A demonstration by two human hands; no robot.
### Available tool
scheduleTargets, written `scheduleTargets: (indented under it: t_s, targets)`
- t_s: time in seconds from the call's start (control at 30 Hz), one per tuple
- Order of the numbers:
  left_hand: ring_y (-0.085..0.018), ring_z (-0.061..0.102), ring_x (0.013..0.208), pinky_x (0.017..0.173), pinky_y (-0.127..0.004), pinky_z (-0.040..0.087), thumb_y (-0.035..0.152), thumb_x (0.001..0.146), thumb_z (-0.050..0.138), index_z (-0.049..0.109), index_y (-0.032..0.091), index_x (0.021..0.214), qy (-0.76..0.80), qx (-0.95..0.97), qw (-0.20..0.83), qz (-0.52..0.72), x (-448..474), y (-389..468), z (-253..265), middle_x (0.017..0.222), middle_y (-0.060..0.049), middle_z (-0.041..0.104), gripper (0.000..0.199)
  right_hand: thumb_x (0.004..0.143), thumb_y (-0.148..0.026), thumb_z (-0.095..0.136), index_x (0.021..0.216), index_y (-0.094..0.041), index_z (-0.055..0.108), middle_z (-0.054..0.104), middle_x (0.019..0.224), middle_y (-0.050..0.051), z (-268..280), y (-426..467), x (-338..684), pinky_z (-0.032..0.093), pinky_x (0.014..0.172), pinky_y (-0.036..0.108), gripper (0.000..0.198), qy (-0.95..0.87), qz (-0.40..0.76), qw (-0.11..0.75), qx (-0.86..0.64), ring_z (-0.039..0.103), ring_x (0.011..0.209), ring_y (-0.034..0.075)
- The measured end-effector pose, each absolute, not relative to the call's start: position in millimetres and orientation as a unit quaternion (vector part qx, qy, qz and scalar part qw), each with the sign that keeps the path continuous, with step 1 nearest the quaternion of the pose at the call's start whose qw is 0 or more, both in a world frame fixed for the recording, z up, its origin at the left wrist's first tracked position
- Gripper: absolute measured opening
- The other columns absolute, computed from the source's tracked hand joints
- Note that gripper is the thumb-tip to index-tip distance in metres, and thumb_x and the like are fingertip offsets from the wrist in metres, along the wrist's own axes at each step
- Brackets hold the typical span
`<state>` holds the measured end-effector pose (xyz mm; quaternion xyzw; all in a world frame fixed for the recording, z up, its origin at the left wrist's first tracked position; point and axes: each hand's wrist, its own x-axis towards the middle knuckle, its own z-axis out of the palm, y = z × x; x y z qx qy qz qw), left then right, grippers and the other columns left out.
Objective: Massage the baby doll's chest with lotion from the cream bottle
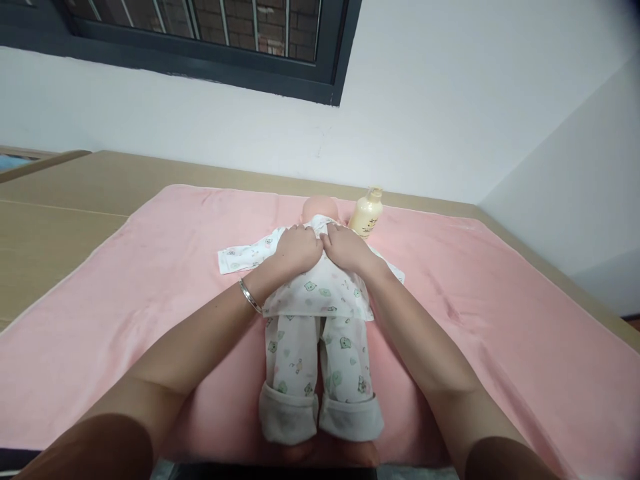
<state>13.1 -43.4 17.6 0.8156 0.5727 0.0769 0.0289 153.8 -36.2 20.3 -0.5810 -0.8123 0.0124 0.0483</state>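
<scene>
A baby doll (316, 208) lies on its back on a pink towel (150, 293), head away from me and legs toward me. It wears a white printed top (325, 293) and matching trousers (317, 360) with rolled cuffs. My left hand (299, 248) and my right hand (346, 248) rest side by side on the doll's chest, fingers curled on the fabric of the top near the collar. A silver bangle (249, 296) sits on my left wrist. Part of the doll's head shows past my fingers.
A cream lotion bottle (367, 213) stands just right of the doll's head. The towel covers a wooden table (55, 227) set against a white wall, under a dark-framed window (210, 40). A second wall closes in on the right.
</scene>
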Motion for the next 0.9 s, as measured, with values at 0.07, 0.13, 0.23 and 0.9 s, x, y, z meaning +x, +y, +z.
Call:
scheduleTargets:
  t_s: [0.07,0.13,0.23,0.9]
  targets:
    - [-0.032,0.063,0.115,0.096,-0.041,0.048,0.030,0.099,0.029,0.065,0.007,0.118,0.576,0.806,0.071,0.117,7.2,-34.4,13.0,0.124,-0.021,0.067,0.047,0.106,-0.028,0.027,0.121,-0.006,0.058,0.068,0.116,0.021,26.1,-45.7,150.6,0.046,0.085,0.038,0.042,-0.818,-0.002,0.015,-0.576,0.065,0.105,0.033]
    - [-0.031,0.064,0.115,0.095,-0.040,0.049,0.037,0.099,0.030,0.063,0.008,0.122,0.587,0.788,0.108,0.154,2.3,-27.1,8.9,0.127,-0.020,0.066,0.050,0.105,-0.026,0.029,0.112,-0.008,0.062,0.070,0.106,0.019,31.2,-52.7,149.0,0.046,0.076,0.036,0.038,-0.822,-0.014,-0.009,-0.569,0.067,0.094,0.031]
    - [-0.032,0.060,0.122,0.100,-0.040,0.047,0.041,0.100,0.029,0.060,0.006,0.126,0.599,0.776,0.108,0.167,2.5,-26.5,6.7,0.131,-0.022,0.063,0.054,0.105,-0.027,0.030,0.107,-0.011,0.064,0.071,0.103,0.017,33.7,-51.3,152.0,0.045,0.073,0.035,0.038,-0.820,0.000,0.001,-0.572,0.067,0.093,0.030]
    - [-0.034,0.052,0.132,0.109,-0.043,0.041,0.039,0.100,0.025,0.052,0.000,0.135,0.575,0.804,0.095,0.120,3.6,-28.2,5.7,0.142,-0.026,0.055,0.059,0.102,-0.029,0.030,0.111,-0.010,0.067,0.068,0.122,0.020,22.9,-41.3,147.0,0.048,0.090,0.039,0.043,-0.771,0.058,0.077,-0.629,0.063,0.112,0.033]
